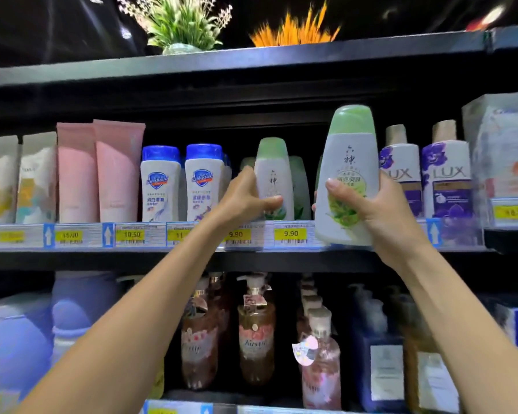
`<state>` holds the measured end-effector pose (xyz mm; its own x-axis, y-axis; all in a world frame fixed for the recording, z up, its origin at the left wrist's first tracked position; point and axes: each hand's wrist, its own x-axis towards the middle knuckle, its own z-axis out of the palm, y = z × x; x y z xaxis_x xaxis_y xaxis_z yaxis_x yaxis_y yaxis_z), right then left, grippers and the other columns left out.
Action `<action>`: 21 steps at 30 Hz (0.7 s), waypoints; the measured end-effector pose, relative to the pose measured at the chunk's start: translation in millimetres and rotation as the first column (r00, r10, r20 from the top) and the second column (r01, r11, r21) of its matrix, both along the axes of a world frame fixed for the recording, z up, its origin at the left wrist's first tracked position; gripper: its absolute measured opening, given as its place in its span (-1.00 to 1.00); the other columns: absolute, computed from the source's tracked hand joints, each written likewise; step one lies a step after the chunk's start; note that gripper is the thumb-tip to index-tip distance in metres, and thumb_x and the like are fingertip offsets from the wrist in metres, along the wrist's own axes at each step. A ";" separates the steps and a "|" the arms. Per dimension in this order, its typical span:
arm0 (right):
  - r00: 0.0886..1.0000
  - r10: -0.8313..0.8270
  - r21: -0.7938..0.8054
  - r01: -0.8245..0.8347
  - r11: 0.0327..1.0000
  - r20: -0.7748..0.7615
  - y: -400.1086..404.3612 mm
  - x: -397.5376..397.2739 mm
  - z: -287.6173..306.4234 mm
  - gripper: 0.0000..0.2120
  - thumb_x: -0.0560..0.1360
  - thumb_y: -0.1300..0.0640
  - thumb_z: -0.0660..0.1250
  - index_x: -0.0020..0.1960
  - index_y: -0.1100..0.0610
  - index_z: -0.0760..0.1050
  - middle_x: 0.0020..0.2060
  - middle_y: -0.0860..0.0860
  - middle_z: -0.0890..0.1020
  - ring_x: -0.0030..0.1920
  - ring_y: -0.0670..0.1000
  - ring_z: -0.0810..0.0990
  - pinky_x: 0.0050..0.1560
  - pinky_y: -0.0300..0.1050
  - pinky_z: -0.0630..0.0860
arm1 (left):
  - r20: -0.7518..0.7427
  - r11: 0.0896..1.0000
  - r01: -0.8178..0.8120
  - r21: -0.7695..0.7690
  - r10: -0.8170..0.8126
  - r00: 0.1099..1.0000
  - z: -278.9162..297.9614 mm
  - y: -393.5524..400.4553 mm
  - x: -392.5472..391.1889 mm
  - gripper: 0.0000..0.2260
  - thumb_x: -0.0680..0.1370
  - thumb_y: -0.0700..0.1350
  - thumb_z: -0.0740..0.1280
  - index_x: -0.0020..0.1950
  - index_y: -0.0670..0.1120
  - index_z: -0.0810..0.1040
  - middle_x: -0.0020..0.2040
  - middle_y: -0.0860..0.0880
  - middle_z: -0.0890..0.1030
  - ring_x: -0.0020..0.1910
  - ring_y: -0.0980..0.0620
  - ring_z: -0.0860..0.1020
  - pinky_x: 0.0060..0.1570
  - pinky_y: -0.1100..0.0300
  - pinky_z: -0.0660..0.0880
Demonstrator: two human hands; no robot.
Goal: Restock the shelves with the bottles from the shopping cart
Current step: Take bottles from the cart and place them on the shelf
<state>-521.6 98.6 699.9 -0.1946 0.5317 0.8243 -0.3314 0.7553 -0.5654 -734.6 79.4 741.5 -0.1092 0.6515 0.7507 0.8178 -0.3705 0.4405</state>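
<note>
My right hand (pixel 380 216) grips a white bottle with a green cap (pixel 349 162), held upright in front of the middle shelf edge (pixel 290 237). My left hand (pixel 245 198) grips the lower part of a second white, green-capped bottle (pixel 274 171) that stands on the same shelf. More bottles of that kind (pixel 301 186) stand behind and beside it. The shopping cart is out of view.
Blue-capped white bottles (pixel 162 183) and pink tubes (pixel 102 171) stand left of my hands, purple LUX bottles (pixel 444 177) to the right. Pump bottles (pixel 256 333) fill the shelf below. Artificial plants (pixel 180 22) sit on the top shelf. Yellow price tags line the shelf edge.
</note>
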 end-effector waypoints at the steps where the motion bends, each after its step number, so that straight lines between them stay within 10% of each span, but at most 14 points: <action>1: 1.000 0.000 0.000 0.000 1.000 0.001 0.2 -0.3 -0.5 -0.49 0.30 -0.02 0.50 0.19 0.15 0.51 -0.04 0.08 0.69 -0.03 0.09 0.69 -0.04 0.04 0.62 | 0.003 0.999 -0.002 -0.044 0.003 1.000 -0.3 1.1 -1.0 -0.56 0.43 -0.08 0.50 0.15 -0.24 0.41 0.04 -0.14 0.60 0.01 -0.05 0.59 0.04 0.01 0.56; 7: 0.999 0.035 -0.015 -0.035 0.999 -0.003 1.3 1.4 -1.4 -0.46 0.30 -0.02 0.51 0.21 0.15 0.50 0.01 0.14 0.68 0.01 0.16 0.68 0.06 0.22 0.60 | 0.099 0.969 -0.029 -0.244 0.054 0.994 4.1 -4.7 -2.7 -0.72 0.53 -0.07 0.40 -0.14 -0.06 0.27 -0.20 -0.03 0.45 -0.28 0.10 0.41 -0.45 0.33 0.32; 12: 0.999 0.034 -0.018 -0.034 0.999 -0.007 0.9 0.6 -1.6 -0.51 0.31 0.00 0.51 0.18 0.14 0.52 0.00 0.15 0.69 0.01 0.18 0.68 0.06 0.25 0.59 | 0.144 0.971 -0.019 -0.238 0.055 0.988 3.5 -6.4 -1.8 -0.71 0.52 -0.11 0.42 -0.01 -0.20 0.32 -0.20 -0.05 0.43 -0.30 0.08 0.39 -0.34 0.26 0.38; 16: 0.999 0.047 -0.038 -0.048 0.998 -0.015 1.0 2.4 -2.0 -0.48 0.30 -0.01 0.52 0.19 0.15 0.51 0.00 0.16 0.68 0.02 0.20 0.68 0.07 0.27 0.58 | 0.139 0.982 -0.072 -0.174 0.096 0.986 3.2 -9.8 3.3 -0.55 0.50 -0.17 0.42 0.24 -0.26 0.25 0.12 -0.18 0.50 0.10 -0.12 0.51 0.13 -0.03 0.49; 21: 0.999 0.052 -0.042 -0.053 0.998 -0.005 -1.5 3.1 -1.6 -0.49 0.31 0.00 0.51 0.20 0.16 0.51 0.01 0.16 0.68 0.02 0.19 0.67 0.09 0.26 0.58 | 0.183 0.966 -0.059 -0.252 0.107 0.977 7.0 -15.4 2.9 -0.68 0.55 -0.19 0.35 0.19 -0.20 0.27 0.16 -0.19 0.48 0.14 -0.13 0.49 0.06 0.04 0.47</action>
<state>-518.6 97.2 698.3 -0.2196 0.5552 0.8022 -0.3725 0.7123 -0.5949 -731.7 64.0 748.5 -0.2985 0.7944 0.5290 0.7309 -0.1662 0.6619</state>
